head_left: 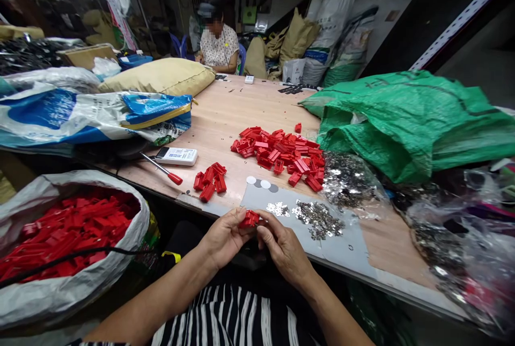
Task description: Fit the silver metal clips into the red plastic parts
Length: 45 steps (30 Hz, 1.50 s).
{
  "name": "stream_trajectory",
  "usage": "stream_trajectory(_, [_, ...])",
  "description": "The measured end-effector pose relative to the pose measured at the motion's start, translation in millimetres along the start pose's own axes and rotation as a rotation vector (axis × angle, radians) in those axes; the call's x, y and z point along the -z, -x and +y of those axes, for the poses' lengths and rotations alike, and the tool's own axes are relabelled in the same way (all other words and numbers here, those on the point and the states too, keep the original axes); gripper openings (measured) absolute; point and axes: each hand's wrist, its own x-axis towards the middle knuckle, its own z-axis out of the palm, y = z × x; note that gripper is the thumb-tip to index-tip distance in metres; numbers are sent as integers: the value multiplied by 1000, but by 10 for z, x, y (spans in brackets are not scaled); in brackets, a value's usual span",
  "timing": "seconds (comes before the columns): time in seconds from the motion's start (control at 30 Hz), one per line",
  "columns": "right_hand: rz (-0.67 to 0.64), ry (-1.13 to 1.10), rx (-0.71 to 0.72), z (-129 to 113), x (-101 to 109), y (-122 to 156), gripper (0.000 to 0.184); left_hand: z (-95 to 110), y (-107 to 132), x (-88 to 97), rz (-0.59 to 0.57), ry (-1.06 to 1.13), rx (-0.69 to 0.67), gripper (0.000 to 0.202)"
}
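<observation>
My left hand (225, 236) and my right hand (281, 247) meet at the table's near edge, both pinched round one small red plastic piece (249, 219). Just beyond them lies a grey sheet (341, 241) with heaps of small shiny metal bits (317, 219). A small cluster of red pieces (210, 179) sits to the left of the sheet. A big heap of red pieces (281, 155) covers the table's middle.
A white sack of red pieces (68, 238) stands at my left. A screwdriver with a red handle (163, 169) and a white remote-like device (177, 156) lie near it. A green bag (406, 120) and clear bags of metal parts (454, 238) fill the right. Another person (218, 40) sits at the far end.
</observation>
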Motion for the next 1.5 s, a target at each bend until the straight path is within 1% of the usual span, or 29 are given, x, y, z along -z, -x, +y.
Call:
stream_trajectory(0.07, [37,25,4,18,-4,-11,34,-13,14,-22,29,38,31,9])
stream_trajectory(0.2, [114,28,7,53,13,-28,34,-28,39,-69,14,81,64,12])
stream_trajectory(0.3, [59,31,9,45,45,-27,36,-21,29,-62,47,99,78,14])
stream_trajectory(0.4, [-12,113,19,13,69,-16,37,-10,10,-40,91,128,77,13])
stream_trajectory(0.47, [-11,182,37,-4,69,-12,37,-9,4,-37,102,143,71,13])
stream_trajectory(0.57, [32,229,60,-1,47,-23,34,-19,11,-56,109,151,62,17])
stream_trajectory(0.63, [67,185,57,20,25,-41,31,-31,19,-73,101,154,58,18])
stream_trajectory(0.7, [101,79,41,47,2,-64,30,-44,25,-86,73,159,53,15])
stream_trajectory(0.77, [120,-35,10,70,-18,-86,33,-55,26,-89,52,150,41,10])
stream_trajectory(0.83, [119,-100,-23,82,-30,-99,36,-59,22,-79,48,108,23,8])
stream_trajectory(0.9, [118,-115,-53,87,-28,-99,38,-45,14,-48,53,-27,-40,11])
stream_trajectory(0.93, [122,-104,-66,89,-19,-95,39,-27,7,-24,66,-151,-113,14])
stream_trajectory(1.0, [139,-54,-93,98,17,-86,39,34,-12,38,117,-513,-347,15])
stream_trajectory(1.1, [165,62,-131,133,126,-89,38,179,-69,158,196,-1113,-762,8])
stream_trajectory(1.13, [174,106,-141,152,177,-101,36,233,-98,203,211,-1262,-876,5])
stream_trajectory(1.2, [207,213,-155,207,294,-140,33,328,-166,296,244,-1489,-1037,6])
stream_trajectory(1.27, [262,339,-159,284,422,-199,29,389,-236,385,292,-1641,-1115,10])
stream_trajectory(1.33, [303,478,-152,374,546,-268,26,409,-289,459,322,-1751,-1150,15])
stream_trajectory(1.43, [322,654,-164,505,707,-378,29,380,-316,532,321,-1866,-1210,20])
stream_trajectory(1.5, [354,728,-179,571,799,-462,33,348,-306,558,320,-1913,-1250,21])
